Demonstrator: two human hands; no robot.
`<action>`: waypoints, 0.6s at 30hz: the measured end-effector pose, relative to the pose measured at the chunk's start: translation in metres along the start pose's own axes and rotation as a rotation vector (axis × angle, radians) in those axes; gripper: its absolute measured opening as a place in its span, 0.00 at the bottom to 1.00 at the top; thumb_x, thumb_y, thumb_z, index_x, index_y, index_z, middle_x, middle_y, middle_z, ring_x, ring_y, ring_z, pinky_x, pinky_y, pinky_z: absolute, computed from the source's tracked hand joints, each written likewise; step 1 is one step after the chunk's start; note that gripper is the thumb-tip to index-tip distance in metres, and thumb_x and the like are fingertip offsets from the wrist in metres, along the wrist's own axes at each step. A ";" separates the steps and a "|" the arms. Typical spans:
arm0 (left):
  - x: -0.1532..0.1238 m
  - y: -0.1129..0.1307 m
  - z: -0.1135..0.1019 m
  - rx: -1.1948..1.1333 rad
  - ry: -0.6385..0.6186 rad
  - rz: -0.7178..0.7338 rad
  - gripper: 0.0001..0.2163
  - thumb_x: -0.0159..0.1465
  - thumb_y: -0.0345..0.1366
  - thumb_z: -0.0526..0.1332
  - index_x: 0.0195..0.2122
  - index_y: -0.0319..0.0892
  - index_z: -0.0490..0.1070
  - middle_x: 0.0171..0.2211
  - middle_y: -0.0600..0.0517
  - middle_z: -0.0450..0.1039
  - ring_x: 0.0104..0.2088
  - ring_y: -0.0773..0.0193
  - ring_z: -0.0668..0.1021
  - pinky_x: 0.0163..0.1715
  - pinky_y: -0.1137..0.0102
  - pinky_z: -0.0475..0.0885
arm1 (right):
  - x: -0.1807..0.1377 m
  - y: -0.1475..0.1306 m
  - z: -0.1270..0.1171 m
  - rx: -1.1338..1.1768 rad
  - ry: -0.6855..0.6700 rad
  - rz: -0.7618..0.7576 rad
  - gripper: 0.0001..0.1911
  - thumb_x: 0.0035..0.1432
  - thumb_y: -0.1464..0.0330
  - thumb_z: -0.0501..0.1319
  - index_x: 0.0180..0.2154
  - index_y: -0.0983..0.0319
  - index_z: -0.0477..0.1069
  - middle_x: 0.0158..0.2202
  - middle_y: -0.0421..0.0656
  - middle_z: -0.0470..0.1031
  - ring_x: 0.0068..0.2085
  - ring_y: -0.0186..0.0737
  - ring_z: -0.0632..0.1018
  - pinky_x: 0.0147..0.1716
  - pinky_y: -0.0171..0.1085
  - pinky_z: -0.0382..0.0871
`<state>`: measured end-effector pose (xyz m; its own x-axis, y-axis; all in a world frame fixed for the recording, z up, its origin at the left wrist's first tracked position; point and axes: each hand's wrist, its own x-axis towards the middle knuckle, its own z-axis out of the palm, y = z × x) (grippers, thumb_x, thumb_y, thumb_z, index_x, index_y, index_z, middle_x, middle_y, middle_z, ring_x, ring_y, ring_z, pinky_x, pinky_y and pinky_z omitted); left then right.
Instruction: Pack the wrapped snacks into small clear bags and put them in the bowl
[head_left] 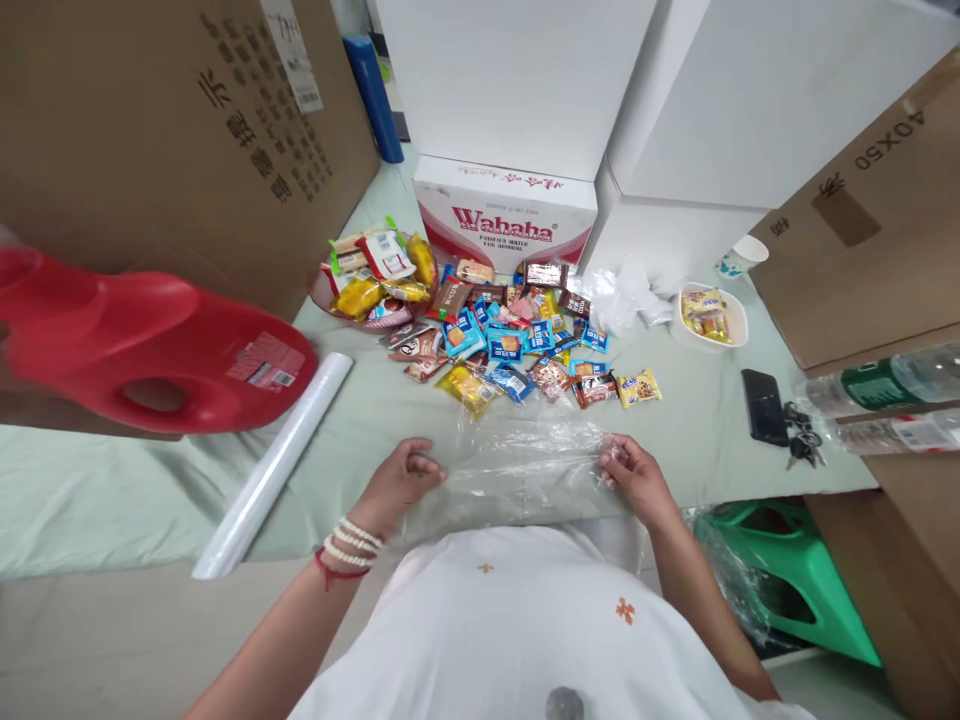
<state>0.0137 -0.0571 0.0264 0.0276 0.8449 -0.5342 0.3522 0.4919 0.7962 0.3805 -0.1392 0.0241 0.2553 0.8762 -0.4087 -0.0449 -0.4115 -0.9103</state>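
Observation:
A clear plastic bag [525,460] is stretched sideways near the table's front edge. My left hand [405,480], with beaded bracelets at the wrist, pinches its left side. At the other side my right hand [634,480] grips the gathered plastic between thumb and fingers. Just beyond the bag lies a loose pile of small wrapped snacks [504,345] in blue, brown and yellow packets. A pink bowl [322,292] heaped with larger snack packets stands left of the pile. To the right, a white tub [739,318] holds a few yellow packets.
A white plastic roll [277,465] and a red jug [172,345] lie to the left. A Wahaha carton [510,212] stands behind the snacks. At right are a phone [765,405], keys [804,437], bottles [885,385], crumpled clear plastic [622,298] and a paper cup [742,257].

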 end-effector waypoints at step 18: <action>-0.003 -0.037 0.067 1.084 0.075 0.806 0.30 0.72 0.46 0.51 0.73 0.42 0.55 0.75 0.34 0.46 0.73 0.40 0.57 0.66 0.28 0.36 | -0.044 0.012 -0.058 -0.174 0.045 0.070 0.27 0.50 0.51 0.72 0.45 0.62 0.75 0.31 0.41 0.75 0.28 0.35 0.72 0.26 0.35 0.66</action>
<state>0.0634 -0.0922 -0.0209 0.5362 0.8440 0.0154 0.8180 -0.5240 0.2371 0.4252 -0.1973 0.0346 0.3003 0.8334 -0.4641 0.1023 -0.5118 -0.8530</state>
